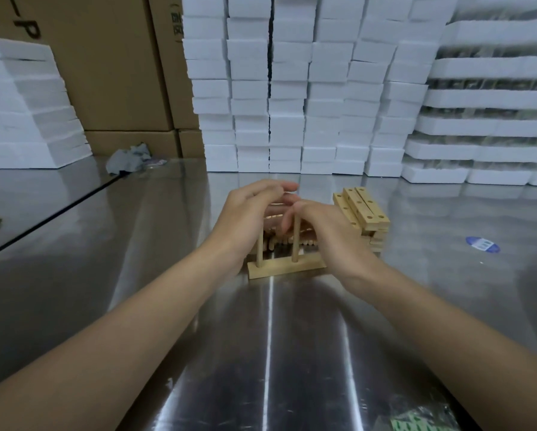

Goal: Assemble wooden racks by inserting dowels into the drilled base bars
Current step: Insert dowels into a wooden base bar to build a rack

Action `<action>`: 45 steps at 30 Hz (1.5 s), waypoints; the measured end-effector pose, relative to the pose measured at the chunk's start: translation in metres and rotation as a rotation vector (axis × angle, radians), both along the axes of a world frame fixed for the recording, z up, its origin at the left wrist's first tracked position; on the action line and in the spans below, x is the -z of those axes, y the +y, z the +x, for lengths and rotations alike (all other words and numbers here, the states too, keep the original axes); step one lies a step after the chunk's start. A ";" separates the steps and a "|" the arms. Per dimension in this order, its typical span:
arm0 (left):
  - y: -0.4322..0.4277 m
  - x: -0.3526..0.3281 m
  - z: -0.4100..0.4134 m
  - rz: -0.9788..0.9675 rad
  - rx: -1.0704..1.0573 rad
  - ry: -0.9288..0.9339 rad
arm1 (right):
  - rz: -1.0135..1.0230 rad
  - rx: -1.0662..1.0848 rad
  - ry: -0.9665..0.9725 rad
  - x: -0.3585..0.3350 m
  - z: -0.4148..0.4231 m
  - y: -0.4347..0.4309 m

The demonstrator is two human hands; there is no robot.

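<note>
Two dowels stand upright in the base bar (279, 270), which lies flat on the steel table (270, 353) right in front of the person: the end dowel (260, 248) near the bar's left end, the second dowel (295, 244) about mid-bar. Right hand (321, 227) has its fingers curled round the top of the second dowel. Left hand (248, 209) arches over the end dowel with fingers loosely bent; can't tell if it holds anything. Judgement on handling: bare dry wood, light, stiff and not slick to grip, but the bar will likely skate on polished steel (pin it down while pressing). Thin dowels would bind or crack if levered, so take hold low near the hole to align, then push straight down on the tip. Loose dowel pile (304, 236) sits just behind the bar, with the stack of drilled bars (363, 213) to the right. Foam boxes (292, 88) are stacked along the back of the table.
</note>
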State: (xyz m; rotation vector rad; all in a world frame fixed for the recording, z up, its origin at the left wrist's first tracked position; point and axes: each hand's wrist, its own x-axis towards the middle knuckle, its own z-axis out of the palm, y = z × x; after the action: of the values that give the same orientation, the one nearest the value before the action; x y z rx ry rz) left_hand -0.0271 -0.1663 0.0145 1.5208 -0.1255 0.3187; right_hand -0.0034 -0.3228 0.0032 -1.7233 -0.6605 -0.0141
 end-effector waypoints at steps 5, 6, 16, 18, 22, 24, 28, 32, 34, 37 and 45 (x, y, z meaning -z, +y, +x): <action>-0.010 -0.002 -0.003 -0.033 0.113 0.104 | 0.271 -0.083 0.294 0.002 -0.001 0.017; -0.010 -0.002 -0.004 -0.022 0.142 0.126 | 0.322 -0.095 0.331 0.001 -0.001 0.020; -0.011 -0.006 -0.002 0.028 0.128 0.234 | 0.354 -0.077 0.381 0.008 0.002 0.026; -0.014 -0.006 -0.003 0.040 0.108 0.236 | 0.370 -0.066 0.382 0.009 0.002 0.027; -0.017 -0.006 -0.009 0.021 0.092 0.229 | 0.359 -0.059 0.407 0.010 0.001 0.026; -0.015 -0.005 -0.011 0.021 0.104 0.219 | 0.304 -0.082 0.399 0.010 0.002 0.026; -0.002 -0.008 -0.007 0.160 -0.021 0.104 | 0.077 -0.107 0.262 0.010 0.009 0.011; 0.022 -0.023 -0.007 0.367 0.071 0.074 | 0.178 0.142 0.062 -0.013 0.024 -0.023; 0.026 -0.024 -0.010 0.558 0.093 0.046 | 0.107 0.400 -0.169 -0.021 0.033 -0.039; 0.023 -0.016 -0.010 0.572 0.061 -0.002 | -0.269 0.582 -0.528 -0.015 0.047 -0.055; 0.028 -0.022 -0.013 0.595 0.031 -0.052 | -0.970 0.469 -0.590 0.010 0.058 -0.056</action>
State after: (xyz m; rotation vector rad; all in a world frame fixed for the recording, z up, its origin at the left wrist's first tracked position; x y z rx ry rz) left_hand -0.0400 -0.1387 0.0368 2.0969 -0.3054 0.3112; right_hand 0.0543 -0.3788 -0.0072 -2.8335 -0.7182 -0.6419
